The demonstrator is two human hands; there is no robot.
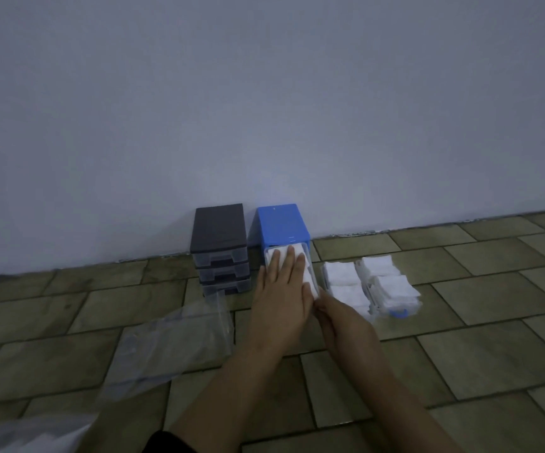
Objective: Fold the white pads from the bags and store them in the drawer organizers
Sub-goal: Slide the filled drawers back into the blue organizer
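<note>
A blue drawer organizer [283, 225] stands against the wall with its clear top drawer [314, 280] pulled out and filled with folded white pads [308, 277]. My left hand [281, 289] lies flat on those pads with straight fingers, pressing them down. My right hand [339, 322] is at the drawer's front right corner, fingers curled at its front edge. To the right, two removed clear drawers [370, 286] sit on the floor, filled with folded white pads [392, 287]. A black organizer [219, 230] with three clear drawers stands left of the blue one.
An empty clear plastic bag [179, 341] lies on the tiled floor to the left. Another bag with white content [29, 436] shows at the bottom left corner. The grey wall runs right behind both organizers. Bare tiles stretch to the right.
</note>
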